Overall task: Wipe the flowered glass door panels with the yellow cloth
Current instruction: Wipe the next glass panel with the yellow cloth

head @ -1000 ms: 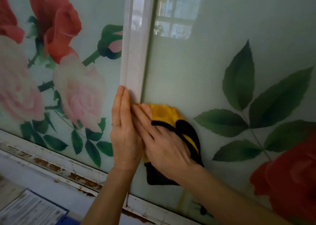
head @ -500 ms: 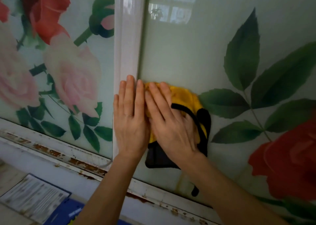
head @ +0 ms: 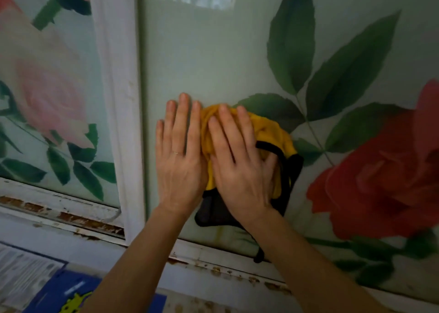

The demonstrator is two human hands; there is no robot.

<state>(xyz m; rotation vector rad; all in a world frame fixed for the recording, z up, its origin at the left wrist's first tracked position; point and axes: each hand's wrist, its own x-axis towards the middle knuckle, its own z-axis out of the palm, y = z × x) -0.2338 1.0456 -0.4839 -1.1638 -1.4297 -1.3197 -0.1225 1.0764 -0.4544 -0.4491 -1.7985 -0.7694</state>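
**Two hands flat on a flowered glass door, one pressing a yellow cloth**

Two bare forearms reach up from the bottom of the view to the right glass panel (head: 213, 63), which is pale green and printed with large green leaves (head: 292, 39) and a red rose (head: 380, 182).

The right hand (head: 240, 167) lies palm down on top of a bunched yellow cloth (head: 268, 132) and presses it against the glass. Its grip is open: the fingers are straight and spread a little, and nothing is pinched. The cloth sticks out above the fingertips and to the right of the hand. Its black trim and dark underside (head: 211, 213) hang out below the palm, low on the panel.

The left hand (head: 180, 160) rests flat on the bare glass just beside the right one. Its grip is also open, with straight fingers pointing up and nothing held. Its inner edge touches the cloth. A thin ring (head: 177, 152) sits on one finger.

Left of the hands stands a white frame post (head: 116, 99). Beyond it, the left glass panel (head: 47, 87) shows a pink rose (head: 47, 99). A white bottom rail (head: 59, 208) with rust patches runs beneath the panels. Printed papers (head: 21, 277) and a blue folder (head: 59, 291) lie at the lower left.
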